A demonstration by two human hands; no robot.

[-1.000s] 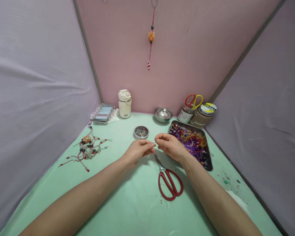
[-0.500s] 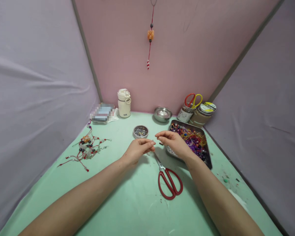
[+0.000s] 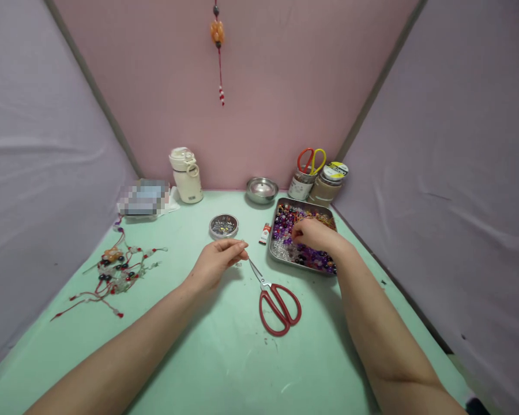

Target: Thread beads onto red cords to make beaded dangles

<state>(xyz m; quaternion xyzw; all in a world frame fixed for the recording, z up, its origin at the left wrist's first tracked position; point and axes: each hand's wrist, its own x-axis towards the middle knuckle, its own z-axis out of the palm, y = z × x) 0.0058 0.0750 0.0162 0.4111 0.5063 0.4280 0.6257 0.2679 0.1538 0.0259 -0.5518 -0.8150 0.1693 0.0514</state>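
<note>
My left hand (image 3: 220, 259) is closed in a pinch over the middle of the table; what lies between its fingertips is too small to make out. Just beside those fingertips are the blade tips of red-handled scissors (image 3: 281, 308), lying on the table. My right hand (image 3: 313, 233) reaches over the metal tray (image 3: 273, 253), its fingertips down among purple, clear and dark beads (image 3: 284, 249). Its fingers are bent together, and whether a bead is in them is hidden. A small red and white lighter (image 3: 264, 234) lies left of the tray.
A round dish of small metal parts (image 3: 224, 233) sits behind my left hand. Further back stand a cream bottle (image 3: 189, 183), a steel bowl (image 3: 262, 195) and two jars, one holding scissors (image 3: 301, 187). Beaded red cords (image 3: 116, 271) lie at left; a beaded pendant (image 3: 217, 33) hangs on the wall.
My right hand has moved from beside my left hand into the bead tray, uncovering the lighter. My left hand keeps its pinch. The view has turned to the right.
</note>
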